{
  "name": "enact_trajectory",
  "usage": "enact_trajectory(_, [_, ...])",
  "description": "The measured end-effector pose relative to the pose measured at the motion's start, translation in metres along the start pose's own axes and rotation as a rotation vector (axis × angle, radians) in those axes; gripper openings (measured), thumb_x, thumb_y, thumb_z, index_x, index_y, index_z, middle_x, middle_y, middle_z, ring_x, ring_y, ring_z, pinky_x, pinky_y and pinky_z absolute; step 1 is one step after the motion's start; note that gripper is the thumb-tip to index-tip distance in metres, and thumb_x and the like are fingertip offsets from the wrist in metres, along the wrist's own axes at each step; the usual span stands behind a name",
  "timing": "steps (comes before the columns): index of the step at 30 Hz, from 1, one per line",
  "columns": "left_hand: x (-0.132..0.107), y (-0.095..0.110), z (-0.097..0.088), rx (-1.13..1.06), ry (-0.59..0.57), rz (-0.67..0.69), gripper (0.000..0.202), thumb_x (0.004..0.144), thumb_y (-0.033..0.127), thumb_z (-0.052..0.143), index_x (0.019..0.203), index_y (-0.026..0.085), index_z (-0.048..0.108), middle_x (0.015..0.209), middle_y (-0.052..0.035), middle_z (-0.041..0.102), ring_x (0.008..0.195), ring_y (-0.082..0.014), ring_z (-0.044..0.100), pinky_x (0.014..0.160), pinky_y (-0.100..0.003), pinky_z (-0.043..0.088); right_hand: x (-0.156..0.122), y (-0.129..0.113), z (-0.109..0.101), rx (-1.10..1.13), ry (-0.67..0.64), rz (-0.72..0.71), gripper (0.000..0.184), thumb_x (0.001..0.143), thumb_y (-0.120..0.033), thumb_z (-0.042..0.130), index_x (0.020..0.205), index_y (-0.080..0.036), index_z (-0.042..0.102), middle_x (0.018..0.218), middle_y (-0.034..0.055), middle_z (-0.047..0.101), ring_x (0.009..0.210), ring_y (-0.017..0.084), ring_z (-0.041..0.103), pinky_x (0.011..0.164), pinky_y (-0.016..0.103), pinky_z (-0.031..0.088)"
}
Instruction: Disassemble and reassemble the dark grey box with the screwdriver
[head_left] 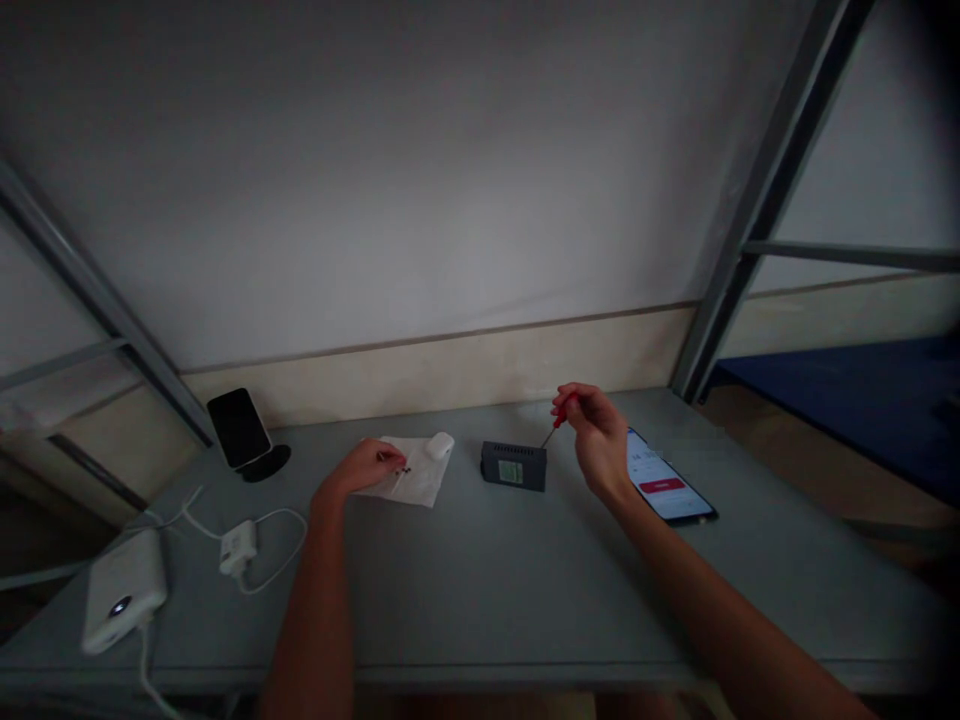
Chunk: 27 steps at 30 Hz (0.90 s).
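My right hand [596, 435] is closed round the red handle of a screwdriver [561, 418]. Its thin shaft slants down to the left, and the tip meets or nearly meets the top right corner of a dark grey box [531, 472]. The box has a row of slots on top and a pale green label on its front. Over a white tissue [415, 487], my left hand [364, 465] has its fingers drawn together at several tiny dark pieces [406, 469], perhaps screws. Whatever those fingers pinch is too small to make out.
A small white case [440, 445] rests on the tissue's far corner. Right of my right hand lies a lit phone [671, 484]. At left are a phone on a stand [240, 428], a white power bank [126, 590] and a white adapter [238, 547] with cables. Metal posts flank the table.
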<state>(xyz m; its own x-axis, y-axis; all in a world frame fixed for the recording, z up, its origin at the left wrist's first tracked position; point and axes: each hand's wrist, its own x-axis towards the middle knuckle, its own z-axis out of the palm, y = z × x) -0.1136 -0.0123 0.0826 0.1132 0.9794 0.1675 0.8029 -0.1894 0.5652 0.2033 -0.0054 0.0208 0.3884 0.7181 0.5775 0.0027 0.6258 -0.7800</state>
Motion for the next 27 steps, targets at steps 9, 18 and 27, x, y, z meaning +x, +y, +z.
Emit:
enact_trajectory(9, [0.031, 0.016, 0.053, -0.128, -0.101, 0.251, 0.024, 0.088, 0.032, 0.069, 0.108, 0.019, 0.070, 0.103, -0.0061, 0.071, 0.093, -0.0189, 0.063, 0.087, -0.034, 0.053, 0.005, -0.001, -0.008, -0.205, -0.260, 0.037, 0.028, 0.098, -0.040, 0.049, 0.104, -0.021, 0.068, 0.073, -0.0007, 0.056, 0.064, 0.015, 0.052, 0.060, 0.028, 0.042])
enact_trajectory(18, [0.032, 0.018, 0.117, -0.392, -0.238, 0.410, 0.037, 0.081, 0.034, 0.075, 0.111, 0.014, 0.068, 0.096, -0.0066, 0.072, 0.082, -0.0173, 0.065, 0.076, -0.028, 0.052, -0.010, 0.010, -0.004, -0.517, -0.747, 0.076, 0.030, 0.079, -0.031, 0.073, 0.108, -0.021, 0.071, 0.098, 0.0049, 0.071, 0.086, 0.021, 0.065, 0.078, 0.033, 0.049])
enact_trajectory(27, [0.043, 0.004, 0.125, -0.439, -0.101, 0.338, 0.036, 0.088, 0.039, 0.067, 0.116, 0.017, 0.066, 0.093, -0.0058, 0.071, 0.081, -0.0182, 0.066, 0.075, -0.029, 0.052, 0.010, 0.019, -0.027, -0.698, -0.627, 0.209, 0.032, 0.081, -0.044, 0.067, 0.098, -0.018, 0.074, 0.083, 0.0040, 0.073, 0.072, 0.019, 0.063, 0.065, 0.029, 0.045])
